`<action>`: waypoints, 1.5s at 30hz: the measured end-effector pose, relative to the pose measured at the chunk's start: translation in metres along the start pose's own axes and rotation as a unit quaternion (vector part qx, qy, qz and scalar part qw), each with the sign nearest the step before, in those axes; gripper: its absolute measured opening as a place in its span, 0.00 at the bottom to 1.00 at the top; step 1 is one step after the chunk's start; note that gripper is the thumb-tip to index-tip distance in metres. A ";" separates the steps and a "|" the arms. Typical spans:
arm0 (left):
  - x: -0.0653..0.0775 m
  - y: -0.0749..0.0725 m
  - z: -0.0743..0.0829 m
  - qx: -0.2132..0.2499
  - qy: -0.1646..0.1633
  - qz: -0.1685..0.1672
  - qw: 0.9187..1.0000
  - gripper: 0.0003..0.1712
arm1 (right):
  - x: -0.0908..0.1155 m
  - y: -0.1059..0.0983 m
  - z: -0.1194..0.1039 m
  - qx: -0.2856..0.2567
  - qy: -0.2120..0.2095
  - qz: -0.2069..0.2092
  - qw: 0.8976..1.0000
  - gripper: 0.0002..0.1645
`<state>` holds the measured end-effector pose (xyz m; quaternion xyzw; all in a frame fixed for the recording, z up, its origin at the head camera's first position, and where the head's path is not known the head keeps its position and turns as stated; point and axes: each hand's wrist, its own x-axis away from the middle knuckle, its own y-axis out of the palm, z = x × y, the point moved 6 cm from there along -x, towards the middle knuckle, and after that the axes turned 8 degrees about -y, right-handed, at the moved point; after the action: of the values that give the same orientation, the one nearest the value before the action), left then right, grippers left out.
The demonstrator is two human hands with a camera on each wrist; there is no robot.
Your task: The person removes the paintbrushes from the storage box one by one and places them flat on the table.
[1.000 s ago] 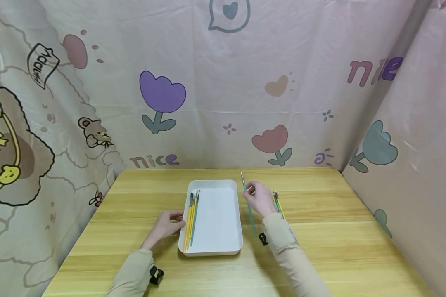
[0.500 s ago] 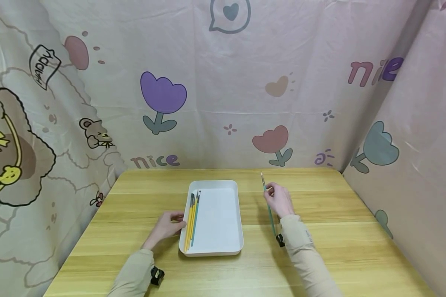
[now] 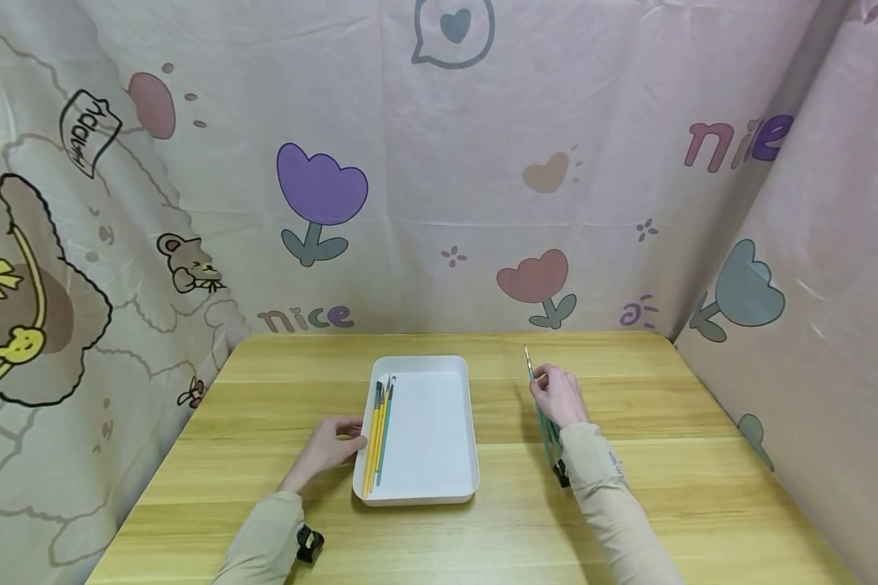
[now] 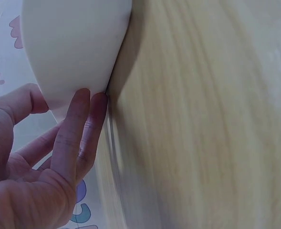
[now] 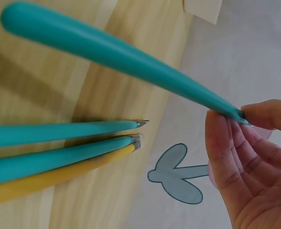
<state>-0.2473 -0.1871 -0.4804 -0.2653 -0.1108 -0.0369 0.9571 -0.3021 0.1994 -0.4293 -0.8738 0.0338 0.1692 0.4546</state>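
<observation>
In the head view a white tray [image 3: 428,439] stands mid-table with several yellow and teal paintbrushes [image 3: 379,431] along its left side. My left hand [image 3: 329,443] holds that side. In the left wrist view its thumb meets the rim while straight fingers [image 4: 71,129] touch the outer wall. Right of the tray, my right hand [image 3: 559,396] pinches a teal paintbrush [image 5: 121,57] between thumb and fingertips, bristles up and handle slanting down. Beneath it on the table lie two teal paintbrushes [image 5: 59,133] and a yellow paintbrush [image 5: 54,179], partly hidden by the hand in the head view.
The wooden table [image 3: 263,406] ends at a patterned cloth [image 3: 410,162] hanging behind and along both sides. A small black clip-like device [image 3: 310,544] sits by the left sleeve, and another black device [image 3: 561,474] by the right.
My right hand has moved right, away from the tray, to above the loose brushes, with the teal paintbrush still pinched. The left hand has stayed at the tray.
</observation>
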 end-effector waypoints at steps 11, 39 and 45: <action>-0.001 0.001 -0.001 -0.001 -0.003 0.003 1.000 0.24 | 0.001 0.008 0.012 0.015 0.024 -0.039 0.999 0.12; -0.001 0.001 -0.002 0.010 -0.006 -0.003 1.000 0.25 | 0.002 0.024 0.024 0.063 0.037 -0.096 0.993 0.02; -0.001 0.001 -0.001 0.009 -0.010 -0.004 1.000 0.25 | 0.003 0.025 0.026 0.074 0.040 -0.102 0.991 0.03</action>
<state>-0.2474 -0.1866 -0.4825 -0.2563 -0.1217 -0.0369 0.9582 -0.3117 0.2056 -0.4633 -0.8425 -0.0248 0.0844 0.5315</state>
